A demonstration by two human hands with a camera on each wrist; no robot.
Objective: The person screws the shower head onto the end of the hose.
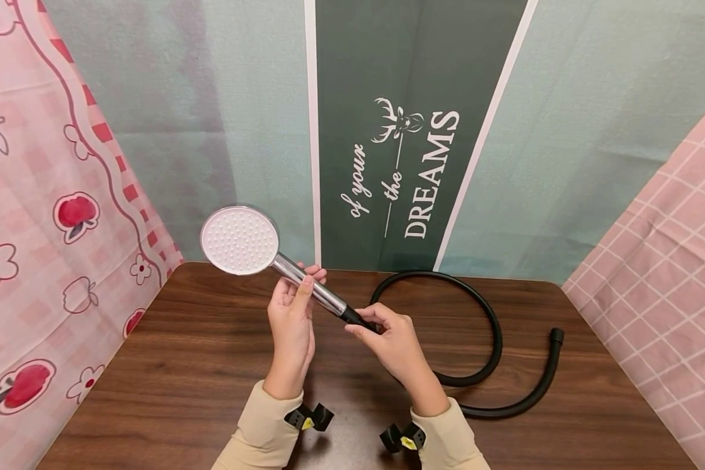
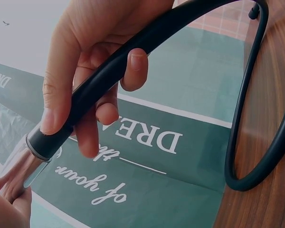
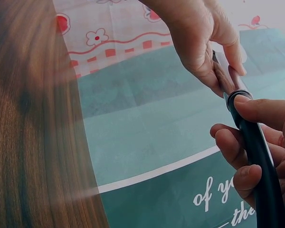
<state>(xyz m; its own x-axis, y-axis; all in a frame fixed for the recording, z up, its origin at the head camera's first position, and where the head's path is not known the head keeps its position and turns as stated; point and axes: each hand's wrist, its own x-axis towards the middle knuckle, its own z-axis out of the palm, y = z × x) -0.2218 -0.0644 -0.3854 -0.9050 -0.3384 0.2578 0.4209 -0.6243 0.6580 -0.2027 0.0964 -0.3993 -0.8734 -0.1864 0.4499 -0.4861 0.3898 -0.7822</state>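
A chrome shower head (image 1: pixel 241 240) with a white nozzle face is held up over the table, tilted, its face toward the head camera. My left hand (image 1: pixel 292 316) grips its silver handle (image 1: pixel 323 295), thumb on top. At the handle's lower end my right hand (image 1: pixel 395 339) pinches the black connector of a black shower hose (image 1: pixel 493 320). In the left wrist view the connector (image 2: pixel 46 142) meets the chrome handle end, with the right thumb and fingers around it. The right wrist view shows the hose (image 3: pixel 261 166) running along my right fingers; whether the joint is tight I cannot tell.
The hose loops across the right side of the brown wooden table (image 1: pixel 170 365), its free end (image 1: pixel 556 336) pointing up and away. A green fabric backdrop with lettering (image 1: pixel 431 173) stands behind. Pink patterned cloths (image 1: pixel 29 294) hang at both sides.
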